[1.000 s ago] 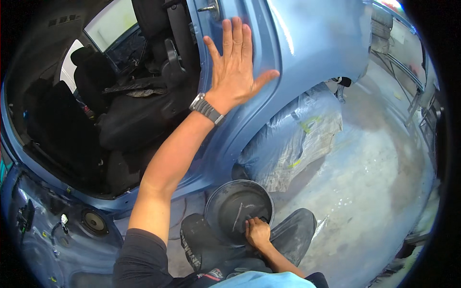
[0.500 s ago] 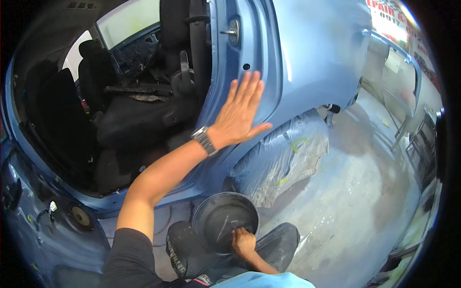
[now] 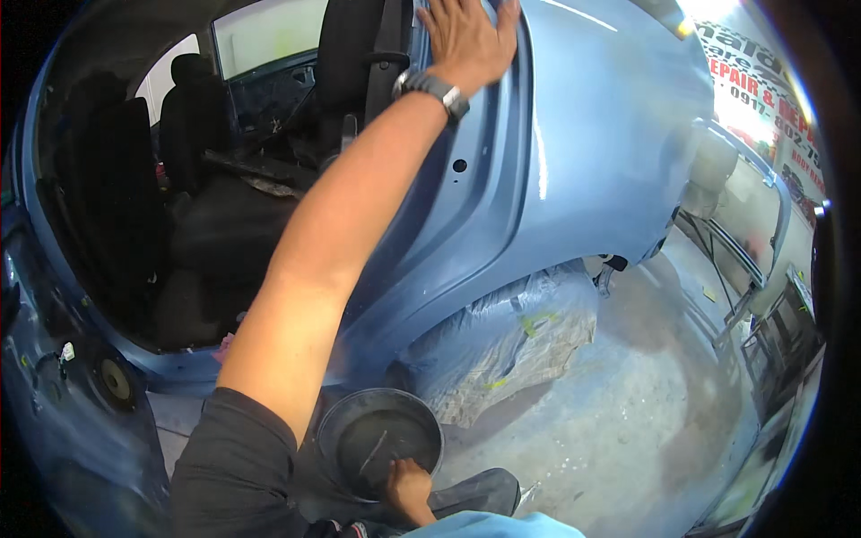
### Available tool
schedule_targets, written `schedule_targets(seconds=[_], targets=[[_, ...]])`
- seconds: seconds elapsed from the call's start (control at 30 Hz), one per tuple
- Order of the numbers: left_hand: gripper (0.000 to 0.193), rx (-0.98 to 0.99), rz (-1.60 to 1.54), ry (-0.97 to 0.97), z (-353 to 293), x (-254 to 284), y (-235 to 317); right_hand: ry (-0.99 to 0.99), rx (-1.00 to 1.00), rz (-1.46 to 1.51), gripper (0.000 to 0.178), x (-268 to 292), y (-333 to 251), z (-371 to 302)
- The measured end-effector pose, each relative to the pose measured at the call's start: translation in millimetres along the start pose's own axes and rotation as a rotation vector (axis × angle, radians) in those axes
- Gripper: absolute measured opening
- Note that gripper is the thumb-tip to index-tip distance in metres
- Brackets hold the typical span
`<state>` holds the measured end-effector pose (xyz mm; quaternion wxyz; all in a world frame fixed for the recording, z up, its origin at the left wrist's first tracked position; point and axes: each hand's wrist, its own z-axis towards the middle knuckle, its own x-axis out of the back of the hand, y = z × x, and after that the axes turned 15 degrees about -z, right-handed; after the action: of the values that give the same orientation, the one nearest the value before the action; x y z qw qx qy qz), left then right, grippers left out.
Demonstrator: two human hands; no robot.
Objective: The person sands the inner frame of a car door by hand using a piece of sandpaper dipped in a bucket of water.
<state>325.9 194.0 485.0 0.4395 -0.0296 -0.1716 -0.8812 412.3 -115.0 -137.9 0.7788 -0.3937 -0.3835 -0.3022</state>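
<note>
At nine o'clock the open door [image 3: 54, 386] of the light blue car hangs at the frame's edge, its inner skin bare and a round speaker [image 3: 115, 380] set low in it. Through the door opening, toward ten and eleven o'clock, the dark seats [image 3: 134, 197] and cabin are visible. The left arm runs from the dark sleeve [image 3: 235, 466] at seven o'clock up to twelve o'clock, a metal wristwatch [image 3: 432, 90] on the wrist. The left hand [image 3: 466, 36] lies flat on the blue pillar [image 3: 484, 170] at the rear edge of the door opening, fingers spread and extended, palm against the painted metal, gripping nothing; the fingertips are cut off by the top of the frame. The panel lies directly under the palm and continues down and right of the fingers into the rear quarter panel [image 3: 592, 134] toward one o'clock. At six o'clock a round dark pan [image 3: 359, 430] rests by the person's lap, a thin stick lying inside it. The right hand [image 3: 408, 484] sits at the pan's lower right rim, fingers curled over the edge; whether they clamp it cannot be told. At four o'clock the rear wheel is wrapped in grey plastic sheeting [image 3: 511, 345], standing on the concrete floor [image 3: 628, 430].
</note>
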Motion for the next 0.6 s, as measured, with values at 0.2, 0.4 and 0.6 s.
schedule_targets(seconds=[0.2, 0.4, 0.6], targets=[[0.088, -0.094, 0.212, 0.063, -11.4, -36.9, -33.8, 0.011, 0.018, 0.038, 0.022, 5.4, -8.8, 3.7], [0.121, -0.377, 0.181, -0.063, -70.9, -23.9, -56.7, -0.014, 0.029, 0.005, 0.021, 9.0, -6.8, 2.2], [0.124, -0.485, 0.284, -0.266, -119.1, 4.2, -69.8, -0.01, 0.052, -0.025, 0.023, 6.1, -4.5, 1.9]])
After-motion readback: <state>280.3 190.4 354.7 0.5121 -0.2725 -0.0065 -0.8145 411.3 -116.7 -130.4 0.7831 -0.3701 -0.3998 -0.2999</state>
